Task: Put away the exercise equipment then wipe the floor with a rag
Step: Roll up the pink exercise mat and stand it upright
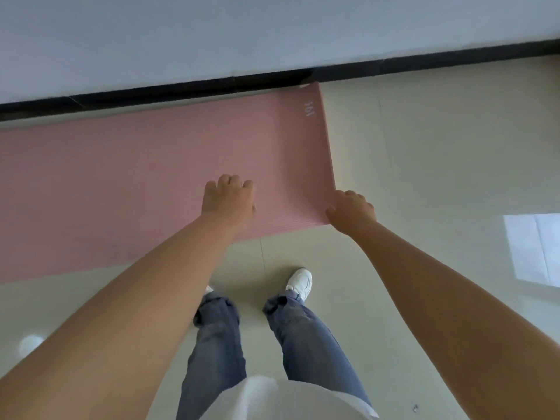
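Both arms extended fwd/down; L grip (pixel 228 197) fingers curled – R grip (pixel 351 209) likewise.

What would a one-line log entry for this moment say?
pink foam exercise mat: flat, unrolled | left hand: on mat | right hand: at mat's near corner | rag: unseen

Pale glossy floor tiles (pixel 424 165); black skirting board (pixel 181 89) under a grey-white wall (pixel 242 31); bright window reflection (pixel 533 247) at right; blue jeans (pixel 303 334), white sneaker (pixel 300 281), white shirt hem (pixel 272 398) below.
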{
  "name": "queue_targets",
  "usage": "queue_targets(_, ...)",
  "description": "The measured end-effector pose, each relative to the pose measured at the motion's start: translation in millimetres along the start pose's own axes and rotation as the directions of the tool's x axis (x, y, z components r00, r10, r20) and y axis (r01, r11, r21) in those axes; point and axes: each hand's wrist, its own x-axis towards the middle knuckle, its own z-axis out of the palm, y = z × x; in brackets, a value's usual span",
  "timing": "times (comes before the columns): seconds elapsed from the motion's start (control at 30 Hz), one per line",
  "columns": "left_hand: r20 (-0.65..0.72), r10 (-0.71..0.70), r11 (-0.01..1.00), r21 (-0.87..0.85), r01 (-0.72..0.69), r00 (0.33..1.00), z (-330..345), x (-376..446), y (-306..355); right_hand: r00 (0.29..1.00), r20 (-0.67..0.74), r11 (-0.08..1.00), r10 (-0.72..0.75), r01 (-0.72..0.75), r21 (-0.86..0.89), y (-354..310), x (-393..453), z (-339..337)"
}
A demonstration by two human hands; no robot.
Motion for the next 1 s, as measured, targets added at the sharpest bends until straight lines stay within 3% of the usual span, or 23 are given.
queue_targets(0.17, 0.042, 0.069, 0.997, 0.022, -0.07, 0.997, 101.1, 109.6, 3.1, 0.986, 0.042, 0.97, 0.159, -0.164, 0.177, -11.4, 98.2, 78.8)
queue_targets(0.37, 0.051, 0.166, 0.985, 0.034, -0.168, 0.985, 249.7, 228.9, 21.9, 0.971, -0.042, 0.96, 0.234, -0.224, 0.171, -14.8, 231.5, 184.1)
queue_targets(0.53, -0.024, 0.216, 0.975, 0.066, -0.214, 0.976, 328.1, 324.9, 40.5, 0.926, -0.321, 0.98, 0.2, -0.193, 0.051, 1.9, 334.5, 224.2)
queue_targets(0.63, -0.091, 0.248, 0.966, 0.098, -0.239, 0.964, 345.1, 373.6, 53.5, 0.889, -0.384, 0.968, 0.248, -0.247, 0.053, 24.3, 372.6, 232.7)
queue_targets(0.73, -0.138, 0.27, 0.962, 0.084, -0.261, 0.953, 351.7, 403.1, 65.5, 0.874, -0.361, 0.942, 0.325, -0.264, 0.207, 43.7, 392.3, 241.9)
queue_targets(0.83, -0.155, 0.244, 0.97, 0.012, -0.245, 0.957, 350.5, 405.8, 70.6, 0.856, -0.408, 0.899, 0.317, -0.134, 0.417, 50.4, 397.3, 239.7)
queue_targets(1.0, -0.232, 0.281, 0.955, -0.026, -0.294, 0.931, 350.5, 388.2, 80.0, 0.926, -0.245, 0.69, 0.286, -0.022, 0.724, 45.5, 392.5, 233.9)
